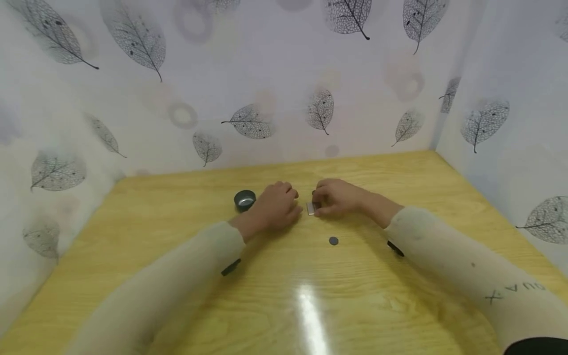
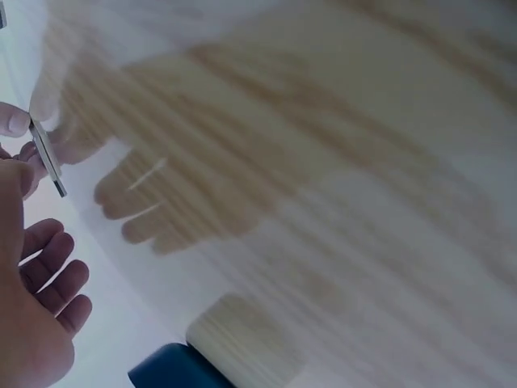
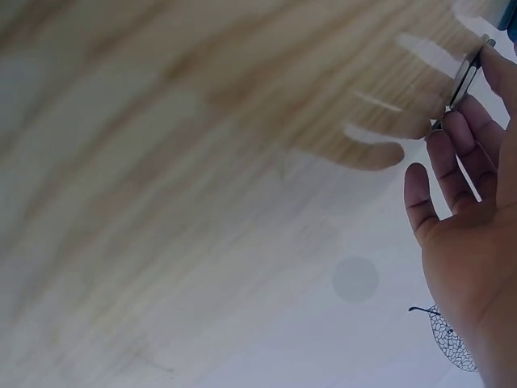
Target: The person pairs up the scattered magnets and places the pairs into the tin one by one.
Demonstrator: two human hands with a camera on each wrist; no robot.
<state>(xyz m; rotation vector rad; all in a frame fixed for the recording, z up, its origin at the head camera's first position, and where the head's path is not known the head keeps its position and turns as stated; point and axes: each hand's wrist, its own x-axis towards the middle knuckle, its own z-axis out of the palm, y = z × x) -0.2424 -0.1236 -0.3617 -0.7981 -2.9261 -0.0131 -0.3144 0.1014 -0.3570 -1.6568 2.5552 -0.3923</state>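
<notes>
Right hand point(image 1: 338, 196) pinches a thin, silvery rectangular plate point(image 1: 310, 209).
The end grip (left hand point(image 1: 275, 205) relaxed, empty) probably keeps the opposite end exposed.

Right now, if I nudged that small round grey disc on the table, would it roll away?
Probably not: the grey disc lies flat, so it would more likely slide. The table looks glossy, so it may slip easily. It also looks thin, so lifting it could be fiddly.
</notes>
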